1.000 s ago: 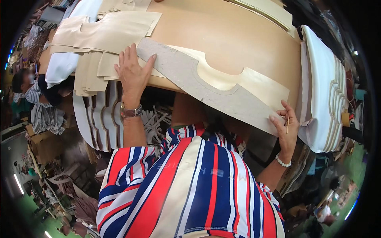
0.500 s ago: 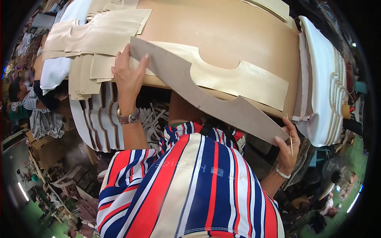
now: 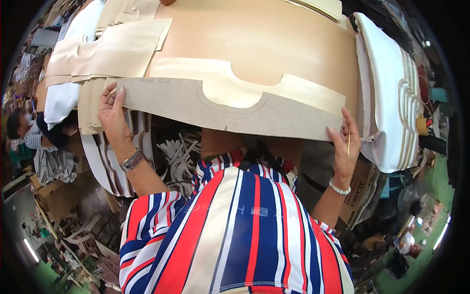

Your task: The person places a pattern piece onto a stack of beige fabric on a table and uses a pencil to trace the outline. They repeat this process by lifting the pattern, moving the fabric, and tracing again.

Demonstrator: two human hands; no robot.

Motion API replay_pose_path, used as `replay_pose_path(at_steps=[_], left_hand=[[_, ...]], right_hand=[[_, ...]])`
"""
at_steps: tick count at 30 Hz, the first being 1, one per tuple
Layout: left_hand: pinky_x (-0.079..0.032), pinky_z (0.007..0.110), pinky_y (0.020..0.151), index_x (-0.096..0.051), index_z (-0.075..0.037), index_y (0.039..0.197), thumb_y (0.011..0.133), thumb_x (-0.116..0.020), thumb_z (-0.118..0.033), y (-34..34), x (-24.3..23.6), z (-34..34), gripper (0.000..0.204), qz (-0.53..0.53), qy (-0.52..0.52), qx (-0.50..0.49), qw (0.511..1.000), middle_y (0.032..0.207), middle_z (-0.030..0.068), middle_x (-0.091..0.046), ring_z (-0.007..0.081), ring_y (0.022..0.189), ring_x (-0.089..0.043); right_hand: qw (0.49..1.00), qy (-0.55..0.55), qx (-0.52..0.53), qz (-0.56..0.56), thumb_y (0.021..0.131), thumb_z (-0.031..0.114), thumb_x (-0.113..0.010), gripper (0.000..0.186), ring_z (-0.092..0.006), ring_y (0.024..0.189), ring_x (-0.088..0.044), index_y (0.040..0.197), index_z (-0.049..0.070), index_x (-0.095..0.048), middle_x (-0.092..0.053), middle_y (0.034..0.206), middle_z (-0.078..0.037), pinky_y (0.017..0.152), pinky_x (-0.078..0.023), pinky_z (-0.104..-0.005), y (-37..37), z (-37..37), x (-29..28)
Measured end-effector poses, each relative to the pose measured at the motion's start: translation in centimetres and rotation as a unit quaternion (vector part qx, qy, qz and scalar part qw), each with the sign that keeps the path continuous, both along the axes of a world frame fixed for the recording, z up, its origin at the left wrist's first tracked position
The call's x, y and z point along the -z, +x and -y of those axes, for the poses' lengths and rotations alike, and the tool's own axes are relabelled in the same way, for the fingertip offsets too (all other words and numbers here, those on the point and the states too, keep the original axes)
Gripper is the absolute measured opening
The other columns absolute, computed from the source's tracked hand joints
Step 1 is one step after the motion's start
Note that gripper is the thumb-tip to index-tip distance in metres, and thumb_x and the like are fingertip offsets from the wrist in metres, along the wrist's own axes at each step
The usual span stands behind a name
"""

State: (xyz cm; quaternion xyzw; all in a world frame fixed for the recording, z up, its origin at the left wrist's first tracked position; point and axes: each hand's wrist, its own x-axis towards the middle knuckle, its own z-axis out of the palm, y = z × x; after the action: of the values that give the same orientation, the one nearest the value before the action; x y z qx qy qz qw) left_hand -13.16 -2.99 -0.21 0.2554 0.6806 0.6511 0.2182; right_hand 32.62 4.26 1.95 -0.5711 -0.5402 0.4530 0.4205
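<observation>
Here is the broad tan table [image 3: 245, 34], stretching across the top of the view, and below it the boldly striped shirt [image 3: 235, 235] of the person at work. Over on the right, a thick stack of white padded panels [image 3: 384, 83] curves down past the table's edge; across on the left, a pile of cream sheets [image 3: 117, 49], notched and layered.

Now to the centre, and it's the long grey board [image 3: 235, 115], with a curved notch in its upper edge! It lies crosswise at the table's near edge, its lower side jutting out past it, and overlaps a cream piece [image 3: 220, 90] that shows above it and through the notch.

The left hand [image 3: 113, 115] has the board's left end gripped, thumb over the top face. At the other end, the right hand [image 3: 346, 142] pinches the right corner, thumb on top as well. Below the table, a tangle of pale strips [image 3: 176, 159]. A watch [image 3: 132, 160] on the left wrist, a white beaded bracelet [image 3: 339, 188] on the right, and, slimmest of all, a thin stick [image 3: 348, 144] against the right hand's fingers.
</observation>
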Motion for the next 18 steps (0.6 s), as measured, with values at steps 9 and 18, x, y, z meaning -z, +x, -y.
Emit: replay_pose_path(at_steps=[9, 18], left_hand=[[-0.047, 0.02, 0.075, -0.064, 0.004, 0.105, 0.084, -0.066, -0.006, 2.6, 0.7, -5.4, 0.024, 0.022, -0.013, 0.091, 0.995, 0.095, 0.0072, -0.063, 0.0096, 0.083, -0.057], [-0.043, 0.025, 0.087, -0.056, 0.006, 0.113, 0.082, -0.066, -0.006, 4.5, 1.3, -4.8, 0.035, -0.15, -0.089, 0.12, 0.977, 0.106, 0.0114, -0.059, 0.0155, 0.098, -0.054]], right_hand=[[0.969, 0.131, 0.079, 0.196, 0.081, 0.003, -0.065, 0.052, -0.0202, 0.102, -0.055, 0.128, -0.004, -0.045, -0.058, 0.111, -0.016, 0.09, -0.044, -0.0323, 0.4, -3.8, 2.2], [0.971, 0.113, 0.108, 0.183, 0.078, 0.002, -0.069, 0.062, -0.0201, 0.103, -0.055, 0.131, -0.006, -0.039, -0.055, 0.114, -0.016, 0.09, -0.044, -0.0291, -0.2, -4.4, 2.8]])
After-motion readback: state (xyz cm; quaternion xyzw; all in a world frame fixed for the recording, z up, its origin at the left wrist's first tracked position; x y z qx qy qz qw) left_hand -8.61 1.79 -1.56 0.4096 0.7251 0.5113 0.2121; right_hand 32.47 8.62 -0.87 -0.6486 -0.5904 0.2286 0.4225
